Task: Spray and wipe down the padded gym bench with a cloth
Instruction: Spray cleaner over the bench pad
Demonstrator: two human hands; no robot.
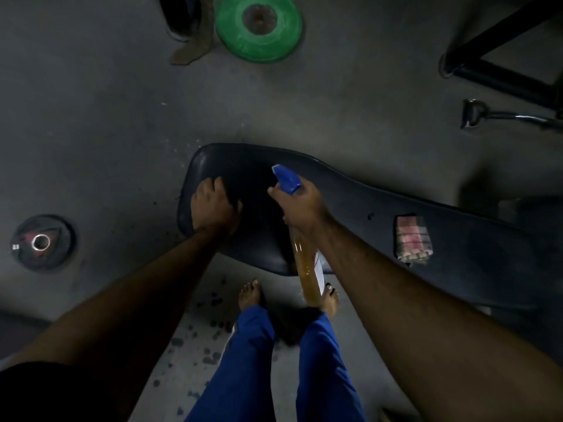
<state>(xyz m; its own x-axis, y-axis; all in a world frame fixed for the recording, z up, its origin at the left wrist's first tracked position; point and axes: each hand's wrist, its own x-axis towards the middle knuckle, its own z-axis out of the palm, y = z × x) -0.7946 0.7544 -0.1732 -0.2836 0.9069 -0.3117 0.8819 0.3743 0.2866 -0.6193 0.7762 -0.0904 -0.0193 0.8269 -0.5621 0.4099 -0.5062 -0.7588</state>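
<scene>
A black padded bench (350, 208) runs from the centre to the right edge. My left hand (213, 205) presses on the bench's left end over a dark cloth (236, 196) that blends into the pad. My right hand (300, 205) grips a spray bottle (306, 269) with a blue trigger head and amber liquid; the nozzle points at the pad just right of the cloth. The bottle's body hangs down towards my feet.
A folded pale-and-pink item (412, 239) lies on the bench to the right. On the floor are a green weight plate (259, 25), a dark plate (42, 242), a metal cable handle (475, 115) and a black machine frame (502, 65). My bare feet stand by the bench's near edge.
</scene>
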